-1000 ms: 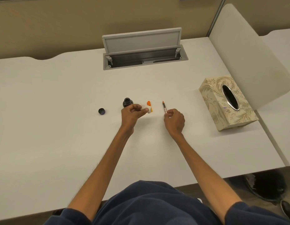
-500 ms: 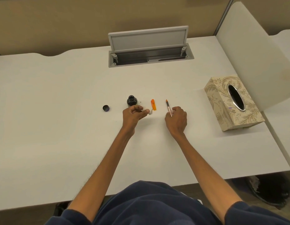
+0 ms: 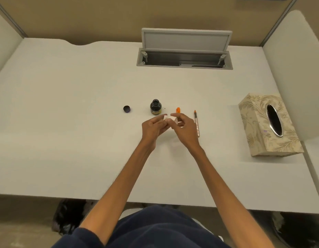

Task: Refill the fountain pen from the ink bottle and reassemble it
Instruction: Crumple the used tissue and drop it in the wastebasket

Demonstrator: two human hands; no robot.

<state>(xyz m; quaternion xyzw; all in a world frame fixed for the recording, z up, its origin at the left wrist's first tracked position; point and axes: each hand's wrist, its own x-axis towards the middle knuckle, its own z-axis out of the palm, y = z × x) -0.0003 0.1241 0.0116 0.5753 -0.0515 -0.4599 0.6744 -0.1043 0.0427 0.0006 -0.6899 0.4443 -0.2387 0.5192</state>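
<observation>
Pinching a small white item [image 3: 170, 120], possibly tissue, both the left hand [image 3: 154, 128] and right hand [image 3: 185, 130] grip it; pen section [image 3: 196, 123] lies on the surface [image 3: 65, 122] beside the right hand, uncapped ink bottle [image 3: 155, 107] just beyond.

Hands: left hand [image 3: 154, 126] and right hand [image 3: 185, 129] pinch a small white piece [image 3: 170, 119] together
Ink bottle [image 3: 155, 107]: uncapped, upright on tabletop [image 3: 83, 122]
Pen section [image 3: 196, 123]: lying beside right hand
</observation>
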